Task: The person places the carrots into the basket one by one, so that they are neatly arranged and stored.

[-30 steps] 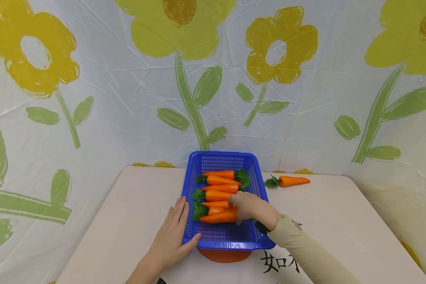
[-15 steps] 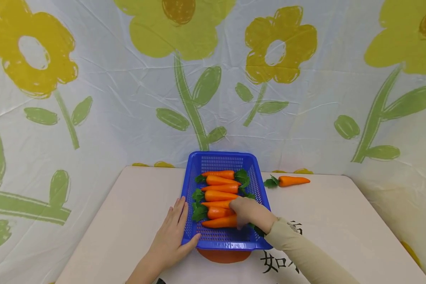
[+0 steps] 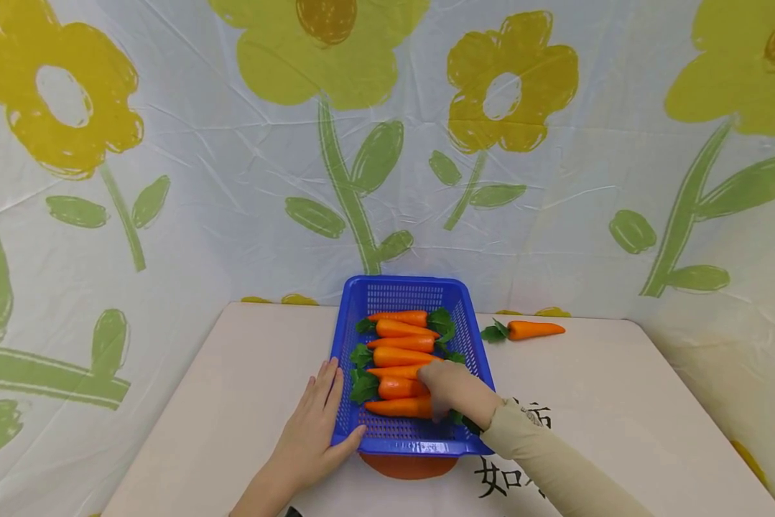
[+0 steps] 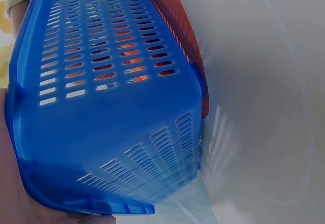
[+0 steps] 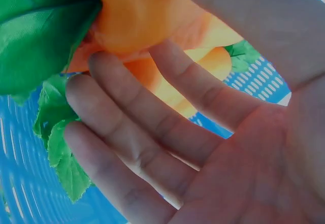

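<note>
A blue plastic basket (image 3: 419, 448) stands on the table with several orange carrots (image 3: 403, 357) lying crosswise in a row. My left hand (image 3: 311, 424) rests along its left rim, fingers straight, thumb at the front corner; the left wrist view shows the slotted outer wall (image 4: 111, 127) beside it. Inside the basket, my right hand (image 3: 458, 388) holds the nearest carrot (image 3: 396, 408) at its leafy right end. In the right wrist view, thumb and index finger lie on either side of that carrot (image 5: 132, 16), the other fingers stretched out below it. The thumb tip is hidden.
One more carrot (image 3: 534, 330) lies on the table (image 3: 587, 402) right of the basket, near the back edge. A flower-printed cloth (image 3: 251, 179) hangs behind the table. An orange-brown patch (image 3: 409, 468) and dark written characters (image 3: 506, 477) show on the tabletop near the basket's front.
The nearest carrot in the basket has moved lower and toward the front, away from its neighbour, then slightly left. My right hand has shifted with it. My left hand has stayed on the rim.
</note>
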`<state>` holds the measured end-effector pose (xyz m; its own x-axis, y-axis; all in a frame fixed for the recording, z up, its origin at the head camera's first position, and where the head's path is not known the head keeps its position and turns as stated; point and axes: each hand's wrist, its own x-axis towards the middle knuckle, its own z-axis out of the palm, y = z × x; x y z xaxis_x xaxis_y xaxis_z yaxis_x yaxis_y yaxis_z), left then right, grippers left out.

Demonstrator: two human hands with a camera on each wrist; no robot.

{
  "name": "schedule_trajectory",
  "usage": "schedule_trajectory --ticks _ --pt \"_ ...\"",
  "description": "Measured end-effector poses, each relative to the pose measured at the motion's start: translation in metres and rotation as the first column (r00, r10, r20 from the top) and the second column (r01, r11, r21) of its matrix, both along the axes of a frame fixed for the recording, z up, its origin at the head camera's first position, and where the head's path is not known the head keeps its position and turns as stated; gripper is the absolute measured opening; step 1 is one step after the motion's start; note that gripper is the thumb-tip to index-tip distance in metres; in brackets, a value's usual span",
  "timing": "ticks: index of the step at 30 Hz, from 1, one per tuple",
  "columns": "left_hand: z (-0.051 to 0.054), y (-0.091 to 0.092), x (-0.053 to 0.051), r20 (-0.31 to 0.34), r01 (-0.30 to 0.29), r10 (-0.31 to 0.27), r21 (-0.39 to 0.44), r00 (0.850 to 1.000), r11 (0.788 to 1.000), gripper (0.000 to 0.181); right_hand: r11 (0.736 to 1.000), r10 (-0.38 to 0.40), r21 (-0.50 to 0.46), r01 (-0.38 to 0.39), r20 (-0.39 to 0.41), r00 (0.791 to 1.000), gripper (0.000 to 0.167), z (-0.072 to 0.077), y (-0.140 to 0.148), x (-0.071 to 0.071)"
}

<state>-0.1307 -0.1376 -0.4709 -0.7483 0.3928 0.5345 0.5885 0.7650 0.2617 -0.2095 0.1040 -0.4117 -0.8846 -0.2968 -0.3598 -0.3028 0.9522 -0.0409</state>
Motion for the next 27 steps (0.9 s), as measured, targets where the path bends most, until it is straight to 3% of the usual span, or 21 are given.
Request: schedule_trajectory --ticks 6,11,18,23,27 --pt "0.000 0.000 0.000 0.022 -0.004 0.004 -0.001 1.000 1.000 0.089 0.998 0.049 -0.047 -0.051 -0.037 0.998 0.034 0.006 0.007 -0.001" --pt "0.001 0.000 0.000 0.026 -0.003 0.003 0.000 1.000 1.000 0.089 0.990 0.076 -0.113 -0.080 -0.044 0.996 0.038 0.015 0.012 0.001" --pt "0.001 0.000 0.000 0.037 -0.003 0.003 -0.004 0.999 1.000 0.089 0.977 0.045 -0.207 -0.051 -0.033 0.998 0.036 0.024 0.019 0.000" --pt "0.000 0.000 0.000 0.037 -0.003 0.003 -0.007 0.999 1.000 0.089 0.954 0.038 -0.295 -0.044 -0.025 0.999 0.034 0.035 0.029 -0.004" --pt "-0.001 0.000 -0.001 0.031 -0.003 0.003 -0.005 1.000 1.000 0.089 0.920 0.057 -0.386 -0.065 -0.031 0.998 0.033 0.046 0.037 -0.006"
